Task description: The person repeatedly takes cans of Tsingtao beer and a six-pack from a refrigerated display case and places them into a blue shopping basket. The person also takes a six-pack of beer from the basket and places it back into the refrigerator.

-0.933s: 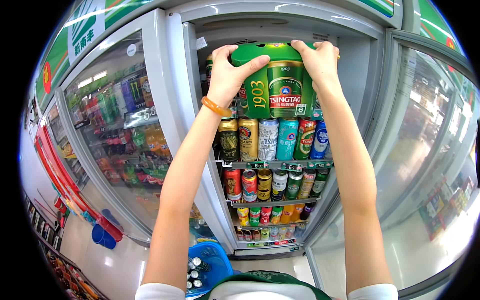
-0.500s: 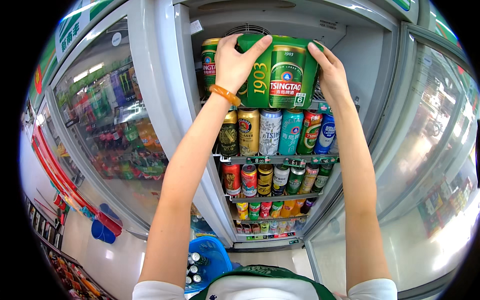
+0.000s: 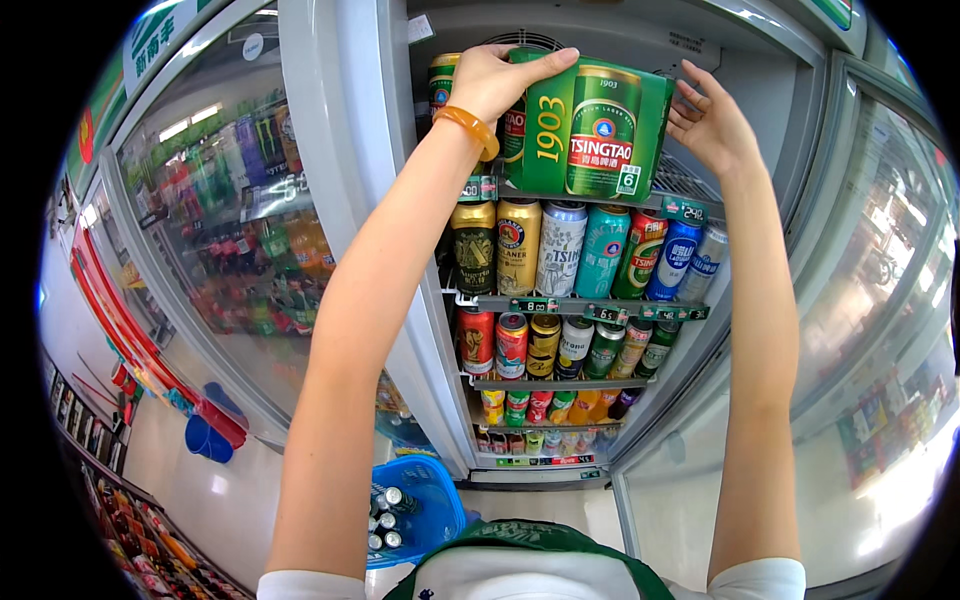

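A green cardboard beer multipack (image 3: 603, 130) with a large can printed on its front stands at the front of the top fridge shelf, slightly tilted. My left hand (image 3: 505, 80), an amber bangle on its wrist, grips the pack's upper left edge, thumb across the top front. Off the pack's right side, my right hand (image 3: 715, 125) is open with fingers apart and holds nothing. To the left of the pack, partly behind my left hand, a green can design (image 3: 443, 78) shows. The shelf below carries a row of tall beer cans (image 3: 562, 250) in several colours.
An open glass door (image 3: 850, 300) stands at the right; a closed glass door (image 3: 215, 230) fronts the drinks at the left. Lower shelves hold smaller cans (image 3: 543, 345). A blue basket (image 3: 440, 500) with several cans sits on the floor, and a blue bucket (image 3: 208, 438) farther left.
My right hand has come off the pack's right side and opened. The left hand keeps its grip. The whole view has shifted, showing more cans at the right.
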The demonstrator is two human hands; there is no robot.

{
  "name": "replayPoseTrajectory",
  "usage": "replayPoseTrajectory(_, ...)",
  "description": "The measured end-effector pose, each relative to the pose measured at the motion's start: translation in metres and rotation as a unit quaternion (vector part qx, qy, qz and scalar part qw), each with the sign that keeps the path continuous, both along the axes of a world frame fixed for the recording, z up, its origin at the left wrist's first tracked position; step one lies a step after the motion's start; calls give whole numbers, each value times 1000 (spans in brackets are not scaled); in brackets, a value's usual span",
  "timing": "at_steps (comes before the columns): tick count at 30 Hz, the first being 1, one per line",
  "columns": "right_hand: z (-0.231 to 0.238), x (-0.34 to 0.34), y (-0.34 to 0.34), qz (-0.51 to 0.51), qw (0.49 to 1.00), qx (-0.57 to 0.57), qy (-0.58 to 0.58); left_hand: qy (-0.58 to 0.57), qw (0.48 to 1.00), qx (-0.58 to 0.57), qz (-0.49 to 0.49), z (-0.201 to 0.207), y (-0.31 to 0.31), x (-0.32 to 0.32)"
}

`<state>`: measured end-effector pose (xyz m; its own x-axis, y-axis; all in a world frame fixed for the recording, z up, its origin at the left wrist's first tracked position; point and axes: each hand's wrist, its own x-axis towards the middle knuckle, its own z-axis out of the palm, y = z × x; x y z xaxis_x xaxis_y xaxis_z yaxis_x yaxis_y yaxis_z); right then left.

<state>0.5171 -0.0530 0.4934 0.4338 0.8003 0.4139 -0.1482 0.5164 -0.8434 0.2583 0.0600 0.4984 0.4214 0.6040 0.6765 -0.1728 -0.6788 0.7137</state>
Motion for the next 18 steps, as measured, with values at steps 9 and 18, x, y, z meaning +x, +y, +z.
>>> replayPoseTrajectory(9, -56, -30, 8, -202, 913, -37, -353, 8, 930, 242, 277, -46, 28, 15)
replayPoseTrajectory(18, -73, -8, 68, -206, 915, 5, -348, 17, 889, 328, 320, -103, 21, 22)
